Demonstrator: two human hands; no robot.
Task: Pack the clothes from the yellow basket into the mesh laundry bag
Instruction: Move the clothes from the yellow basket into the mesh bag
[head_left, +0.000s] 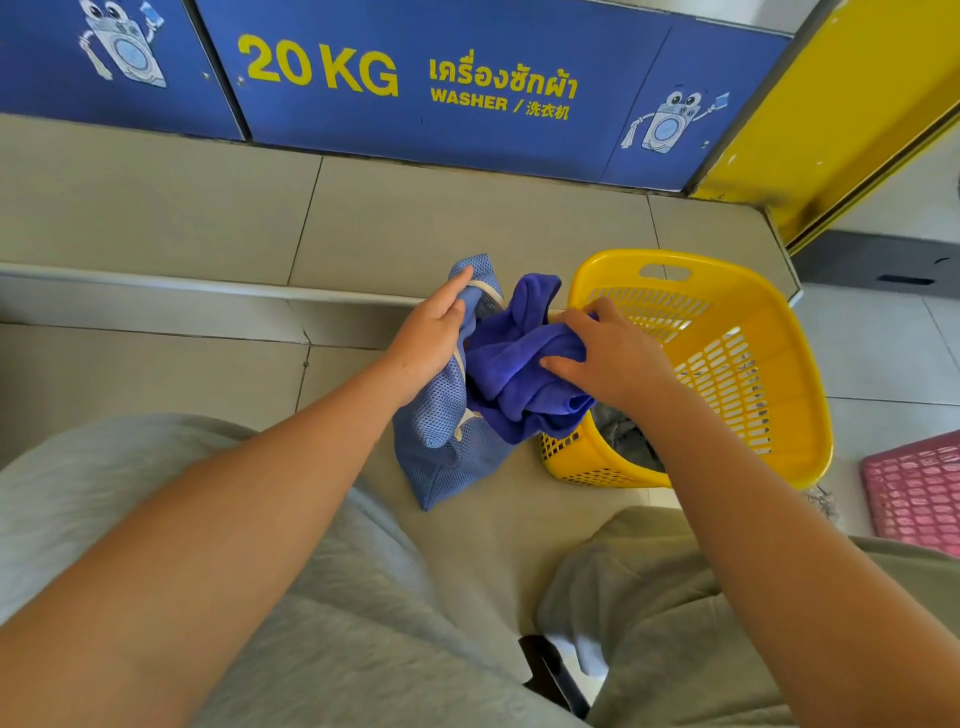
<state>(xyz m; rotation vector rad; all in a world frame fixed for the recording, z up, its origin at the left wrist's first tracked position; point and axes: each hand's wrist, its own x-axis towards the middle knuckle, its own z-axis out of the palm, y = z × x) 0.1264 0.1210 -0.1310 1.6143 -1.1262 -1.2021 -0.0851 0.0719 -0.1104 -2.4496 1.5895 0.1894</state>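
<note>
I note a blue washer front panel (467, 83) lettered "20 KG WASHER" in yellow across the top of view, above a beige tiled floor (182, 208). A yellow perforated plastic laundry basket (727, 364) lies tipped on that floor at right, its mouth facing me; dark grey clothing (623, 441) shows inside, near its lower rim. A pink plastic crate (914, 493) sits at the right edge, apart from the basket. Just left of the basket stands a light blue mesh laundry bag (441, 441), touching its rim. A deep blue soft cloth garment (519, 374) bunches between bag and basket, over the bag's opening. My left hand (431, 338) is closed around the bag's upper edge. My right hand (608, 358) is curled tight, gripping the garment.
</note>
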